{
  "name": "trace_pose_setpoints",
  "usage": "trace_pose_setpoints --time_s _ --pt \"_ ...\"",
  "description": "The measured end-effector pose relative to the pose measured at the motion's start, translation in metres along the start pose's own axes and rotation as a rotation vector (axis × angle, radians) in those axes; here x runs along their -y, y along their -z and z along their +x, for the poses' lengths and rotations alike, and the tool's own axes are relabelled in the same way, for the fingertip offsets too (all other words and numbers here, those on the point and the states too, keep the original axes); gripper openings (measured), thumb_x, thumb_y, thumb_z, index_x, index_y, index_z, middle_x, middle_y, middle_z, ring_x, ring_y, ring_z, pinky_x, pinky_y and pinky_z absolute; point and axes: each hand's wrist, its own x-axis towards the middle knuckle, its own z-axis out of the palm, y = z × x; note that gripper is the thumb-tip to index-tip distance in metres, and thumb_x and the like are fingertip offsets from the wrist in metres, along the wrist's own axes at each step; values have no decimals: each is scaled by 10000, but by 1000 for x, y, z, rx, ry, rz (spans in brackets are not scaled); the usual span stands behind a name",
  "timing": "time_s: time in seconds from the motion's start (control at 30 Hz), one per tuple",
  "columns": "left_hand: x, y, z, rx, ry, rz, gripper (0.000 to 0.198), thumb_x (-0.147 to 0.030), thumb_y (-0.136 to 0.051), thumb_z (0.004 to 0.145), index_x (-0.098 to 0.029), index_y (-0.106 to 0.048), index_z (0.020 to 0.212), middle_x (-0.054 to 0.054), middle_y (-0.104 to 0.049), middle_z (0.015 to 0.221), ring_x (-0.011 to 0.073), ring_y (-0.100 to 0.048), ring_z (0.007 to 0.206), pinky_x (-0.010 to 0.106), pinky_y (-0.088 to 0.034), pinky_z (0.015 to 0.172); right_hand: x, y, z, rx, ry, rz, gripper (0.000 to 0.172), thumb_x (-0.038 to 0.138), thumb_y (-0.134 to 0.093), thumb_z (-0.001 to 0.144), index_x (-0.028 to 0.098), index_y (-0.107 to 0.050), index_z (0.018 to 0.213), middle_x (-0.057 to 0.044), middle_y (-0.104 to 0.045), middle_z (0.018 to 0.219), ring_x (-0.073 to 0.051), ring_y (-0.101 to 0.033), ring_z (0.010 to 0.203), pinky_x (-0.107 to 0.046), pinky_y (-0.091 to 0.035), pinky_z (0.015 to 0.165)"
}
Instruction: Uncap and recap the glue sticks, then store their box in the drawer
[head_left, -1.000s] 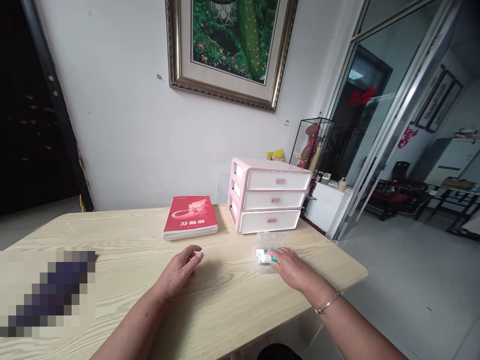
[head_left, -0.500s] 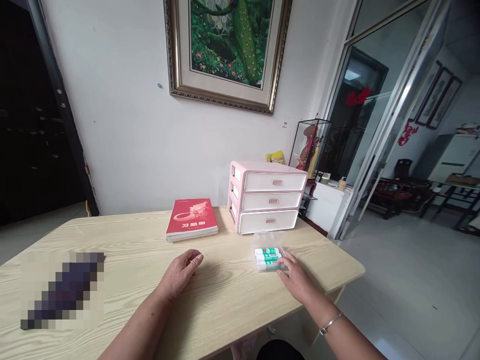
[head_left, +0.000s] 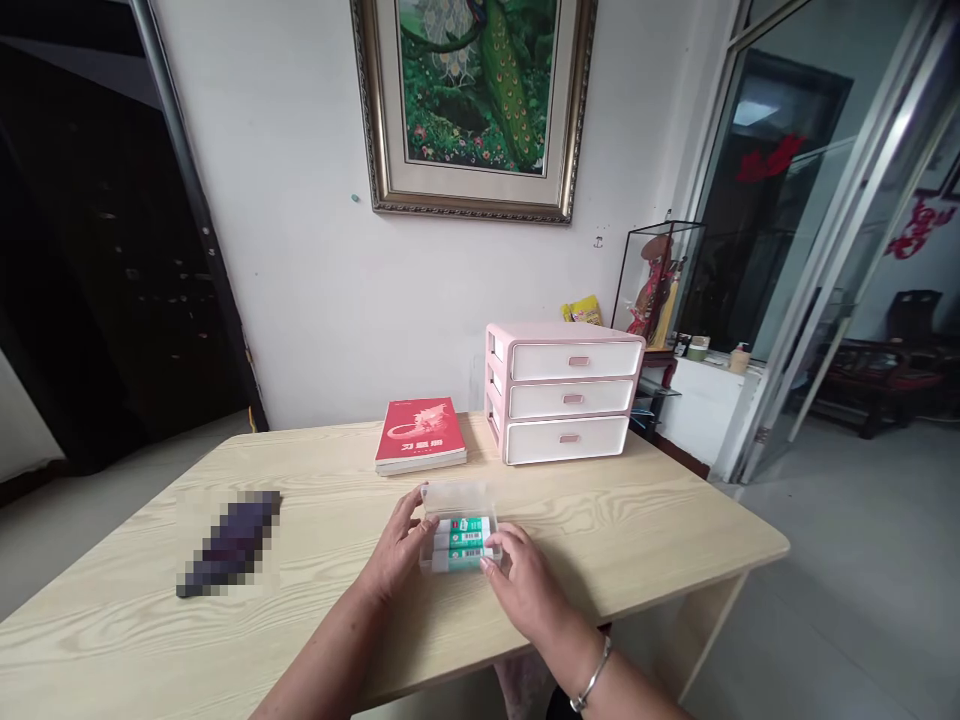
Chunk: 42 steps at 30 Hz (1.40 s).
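A clear plastic box (head_left: 459, 497) stands on the table in front of me, its see-through lid raised at the back. Three white glue sticks (head_left: 463, 540) with green labels lie side by side in it. My left hand (head_left: 401, 545) grips the box's left side, thumb at the near edge and fingers round behind toward the lid. On the right side, my right hand (head_left: 525, 580) holds the box between thumb and fingers, its fingertips close to the ends of the glue sticks. The undersides of both hands are hidden.
A red book stack (head_left: 420, 435) lies behind the box. To its right stands a pink drawer unit (head_left: 566, 395) with three white drawers, all closed. A blurred dark item (head_left: 231, 545) lies on the left of the wooden table (head_left: 330, 560). The table's right edge is near the drawers.
The box with the glue sticks has moved left, away from the drawer unit, with my right hand on it. My left hand has come to its left side. The view has turned slightly left.
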Motion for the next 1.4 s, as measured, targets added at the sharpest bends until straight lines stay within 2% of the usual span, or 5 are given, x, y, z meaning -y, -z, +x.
trace_pose_setpoints --time_s 0.3,0.5,0.73,1.03,1.4 --pt "3 12 -13 94 75 -176 593 -425 -674 772 -212 -483 1291 135 -542 1350 296 -619 1104 382 -540 846 -11 -6 41 -25 -172 482 590 173 -508 762 225 -455 1347 -92 -505 1413 -231 -462 1315 -370 -437 1024" --pt "17 17 -21 91 -104 126 527 -225 -681 707 -217 -566 1221 113 -494 1409 291 -501 1270 432 -423 1064 -6 -7 31 97 118 221 502 91 -502 712 226 -609 1183 -70 -588 1329 -223 -469 1316 -430 -330 1146" --pt "22 27 -28 222 -255 460 511 -262 -627 826 -250 -585 1335 114 -423 1507 293 -550 1257 393 -518 982 -12 4 12 180 314 -103 569 108 -569 757 198 -570 1318 -102 -507 1441 -246 -370 1404 -445 -343 1160" --pt "15 25 -37 241 -234 633 602 -179 -565 816 -305 -519 1403 70 -336 1564 110 -679 622 312 -594 762 -9 5 7 241 334 -241 642 76 -518 791 180 -486 1424 -89 -436 1505 -247 -302 1443 -455 -334 1174" --pt "7 25 -41 221 -289 737 546 -387 -580 881 -304 -503 1414 20 -383 1535 274 -562 1262 377 -469 1062 -6 6 6 258 355 -298 547 131 -521 867 150 -498 1413 -107 -448 1495 -248 -307 1440 -444 -330 1178"
